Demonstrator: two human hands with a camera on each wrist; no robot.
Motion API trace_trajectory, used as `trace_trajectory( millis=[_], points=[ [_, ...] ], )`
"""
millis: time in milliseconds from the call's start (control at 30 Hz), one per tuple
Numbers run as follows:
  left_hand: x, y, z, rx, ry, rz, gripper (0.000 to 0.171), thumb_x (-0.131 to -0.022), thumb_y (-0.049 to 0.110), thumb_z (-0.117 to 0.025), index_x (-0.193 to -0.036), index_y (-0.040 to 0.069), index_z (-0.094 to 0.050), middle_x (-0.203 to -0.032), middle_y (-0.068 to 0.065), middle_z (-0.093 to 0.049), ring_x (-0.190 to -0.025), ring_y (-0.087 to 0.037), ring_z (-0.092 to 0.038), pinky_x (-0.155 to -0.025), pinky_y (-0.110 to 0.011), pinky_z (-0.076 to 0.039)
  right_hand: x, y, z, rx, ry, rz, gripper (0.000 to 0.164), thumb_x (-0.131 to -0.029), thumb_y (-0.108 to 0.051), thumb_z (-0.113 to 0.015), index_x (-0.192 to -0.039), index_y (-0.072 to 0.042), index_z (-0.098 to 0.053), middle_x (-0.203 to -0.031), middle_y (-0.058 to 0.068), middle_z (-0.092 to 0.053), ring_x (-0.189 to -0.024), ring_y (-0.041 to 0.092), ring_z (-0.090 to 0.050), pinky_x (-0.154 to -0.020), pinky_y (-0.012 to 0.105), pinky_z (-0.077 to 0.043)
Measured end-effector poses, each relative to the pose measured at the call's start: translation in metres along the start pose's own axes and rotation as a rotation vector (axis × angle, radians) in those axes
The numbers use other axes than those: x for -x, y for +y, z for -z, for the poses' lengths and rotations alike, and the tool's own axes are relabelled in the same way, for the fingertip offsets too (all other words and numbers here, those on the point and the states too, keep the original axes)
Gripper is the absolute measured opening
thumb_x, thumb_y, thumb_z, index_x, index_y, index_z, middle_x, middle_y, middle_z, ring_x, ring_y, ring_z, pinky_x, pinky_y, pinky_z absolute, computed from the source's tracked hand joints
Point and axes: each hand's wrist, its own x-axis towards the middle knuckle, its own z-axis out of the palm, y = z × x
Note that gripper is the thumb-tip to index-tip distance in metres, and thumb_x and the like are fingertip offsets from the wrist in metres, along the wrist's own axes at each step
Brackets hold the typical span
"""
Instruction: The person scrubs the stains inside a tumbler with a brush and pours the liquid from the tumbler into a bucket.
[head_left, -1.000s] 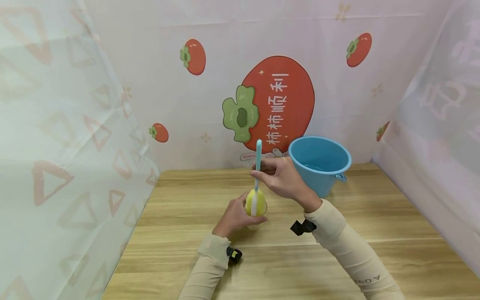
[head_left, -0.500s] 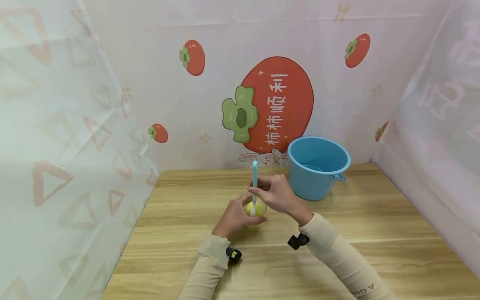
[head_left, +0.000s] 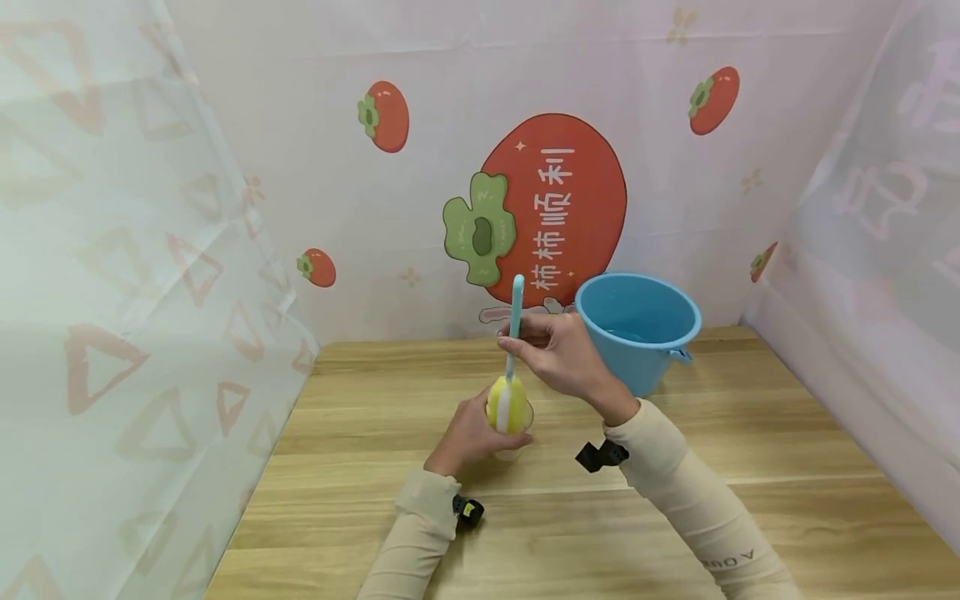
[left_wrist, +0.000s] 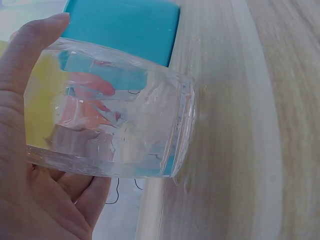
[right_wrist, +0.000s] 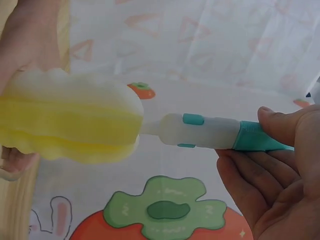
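Observation:
My left hand [head_left: 471, 433] grips a clear glass [left_wrist: 125, 115] round its side, the base close to the tabletop. The yellow and white sponge head of a bottle brush [right_wrist: 75, 117] sticks up from the mouth of the glass, its lower end inside. Above it, my right hand [head_left: 562, 354] pinches the brush's light blue handle [head_left: 517, 304] between thumb and fingers. In the right wrist view the handle joins the sponge through a white neck with teal inserts. Part of the sponge is hidden behind the left hand.
A light blue bucket [head_left: 633, 367] with a side handle stands at the back right, just beyond my right hand. The wooden table [head_left: 352, 417] meets a printed cloth backdrop [head_left: 420, 200] at the back, and cloth hangs on both sides.
The brush first went down into the glass with my right hand, then came back up, so more of the sponge shows now. My left hand and the glass stay nearly in place.

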Motion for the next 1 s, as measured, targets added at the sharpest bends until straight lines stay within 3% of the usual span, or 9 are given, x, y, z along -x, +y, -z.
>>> trace_trajectory(
  millis=[200, 333, 567, 767, 1000],
  points=[
    [-0.001, -0.001, 0.0, -0.002, -0.001, -0.003, 0.059, -0.074, 0.052, -0.094, -0.119, 0.029, -0.063, -0.091, 0.006, -0.07, -0.079, -0.01, -0.065, -0.069, -0.028, -0.057, 0.001, 0.001, -0.006, -0.012, -0.016, -0.017, 0.014, -0.095, -0.014, -0.08, -0.107, -0.006, -0.079, -0.096, 0.007, -0.082, -0.09, 0.018, -0.082, -0.081, 0.037, -0.065],
    [0.0, -0.001, 0.0, 0.002, -0.004, 0.019, 0.065, -0.076, 0.052, -0.094, -0.126, 0.024, -0.063, -0.091, 0.004, -0.07, -0.077, -0.011, -0.065, -0.066, -0.028, -0.056, 0.013, 0.014, -0.019, -0.035, -0.022, -0.052, 0.012, -0.096, -0.014, -0.079, -0.105, -0.006, -0.08, -0.096, 0.007, -0.082, -0.09, 0.019, -0.082, -0.081, 0.035, -0.065],
    [0.001, 0.001, 0.0, -0.03, 0.005, 0.013, 0.077, -0.076, 0.054, -0.093, -0.142, 0.029, -0.06, -0.099, 0.008, -0.07, -0.086, -0.011, -0.063, -0.072, -0.028, -0.054, 0.027, 0.031, -0.037, -0.021, -0.048, -0.085, 0.01, -0.096, -0.013, -0.079, -0.103, -0.006, -0.081, -0.096, 0.006, -0.082, -0.088, 0.016, -0.081, -0.078, 0.03, -0.065],
    [0.002, 0.0, 0.001, -0.021, 0.004, 0.038, 0.068, -0.075, 0.051, -0.094, -0.129, 0.024, -0.063, -0.09, 0.004, -0.069, -0.077, -0.01, -0.063, -0.065, -0.028, -0.055, 0.014, 0.018, -0.024, -0.017, -0.01, -0.061, 0.013, -0.095, -0.013, -0.08, -0.105, -0.005, -0.081, -0.098, 0.008, -0.083, -0.09, 0.018, -0.081, -0.08, 0.034, -0.065],
    [0.001, 0.002, 0.001, -0.003, 0.015, -0.012, 0.051, -0.074, 0.051, -0.095, -0.104, 0.025, -0.063, -0.084, 0.006, -0.067, -0.073, -0.01, -0.063, -0.065, -0.028, -0.054, -0.005, -0.001, -0.007, -0.02, 0.044, -0.015, 0.019, -0.094, -0.013, -0.08, -0.111, -0.004, -0.079, -0.102, 0.01, -0.082, -0.092, 0.021, -0.082, -0.083, 0.038, -0.065]
  ],
)
